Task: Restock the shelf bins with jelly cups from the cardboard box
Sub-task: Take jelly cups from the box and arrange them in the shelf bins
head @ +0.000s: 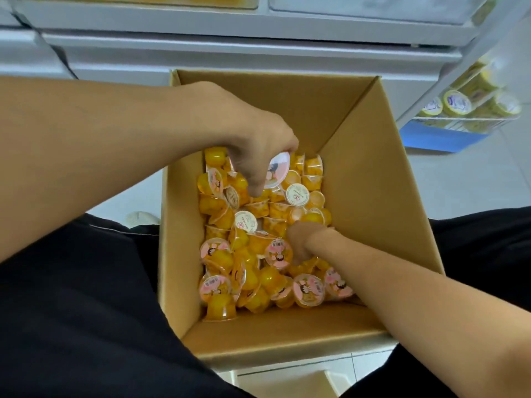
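Note:
An open cardboard box (373, 196) stands on the floor between my knees, its bottom covered with several yellow jelly cups (250, 271) with pink or white lids. My left hand (250, 145) is above the far part of the pile, fingers closed on a jelly cup with a pink lid (278, 170). My right hand (301, 239) is deep in the box, fingers dug in among the cups next to a pink-lidded one (278, 254). Whether it grips a cup is hidden.
White shelf edges (230, 38) run across the top, just beyond the box. A shelf at the right holds yellow-lidded tubs (457, 103) above a blue strip. My legs in black trousers (86, 297) flank the box. The floor is pale tile.

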